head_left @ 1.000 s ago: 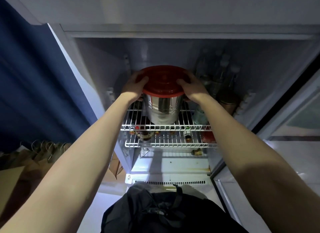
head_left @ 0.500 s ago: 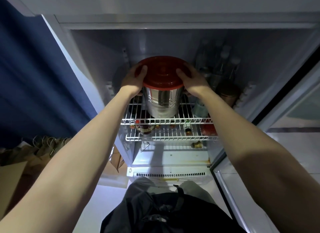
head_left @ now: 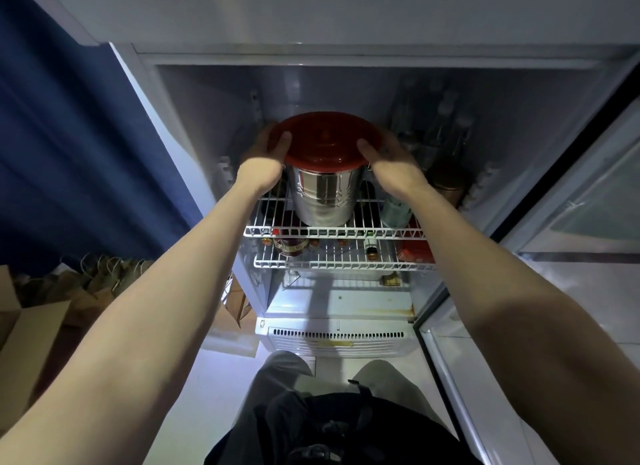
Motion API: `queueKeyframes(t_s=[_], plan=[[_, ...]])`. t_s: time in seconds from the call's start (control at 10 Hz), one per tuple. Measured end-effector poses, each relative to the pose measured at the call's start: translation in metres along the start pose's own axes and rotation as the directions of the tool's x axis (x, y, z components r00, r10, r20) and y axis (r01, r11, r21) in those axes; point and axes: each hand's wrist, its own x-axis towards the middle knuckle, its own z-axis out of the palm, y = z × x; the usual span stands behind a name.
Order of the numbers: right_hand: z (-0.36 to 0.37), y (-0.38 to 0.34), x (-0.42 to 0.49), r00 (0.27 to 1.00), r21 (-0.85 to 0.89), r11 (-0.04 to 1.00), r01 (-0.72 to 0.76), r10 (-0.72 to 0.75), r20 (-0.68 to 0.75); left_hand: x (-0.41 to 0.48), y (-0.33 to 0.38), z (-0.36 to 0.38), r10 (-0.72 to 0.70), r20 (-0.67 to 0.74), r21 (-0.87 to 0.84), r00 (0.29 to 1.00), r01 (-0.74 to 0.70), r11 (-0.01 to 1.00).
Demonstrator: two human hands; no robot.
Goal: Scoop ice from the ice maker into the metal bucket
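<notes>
Both hands grip the red lid (head_left: 323, 137) of the metal bucket (head_left: 325, 196). The left hand (head_left: 265, 156) and right hand (head_left: 389, 161) curl round its rim. The bucket stands on a wire shelf (head_left: 332, 231).

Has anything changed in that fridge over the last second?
Nothing visibly moved. The left hand and right hand keep gripping the red lid on the metal bucket, which stays on the upper wire shelf. Only the camera shifted slightly.

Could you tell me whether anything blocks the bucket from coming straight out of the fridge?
Nothing visible does. The left hand and right hand hold the lid of the bucket, the shelf in front is bare, and the bottles stand to its right.
</notes>
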Motion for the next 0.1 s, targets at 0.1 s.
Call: queueKeyframes(t_s=[0.1], plan=[[-0.0069, -0.0084, -0.0119, 1.000, -0.037, 0.999, -0.001, 0.000, -0.030, -0.0175, 0.0048, -0.0065, 0.012, -0.021, 0.023, 1.000, -0.012, 1.000]])
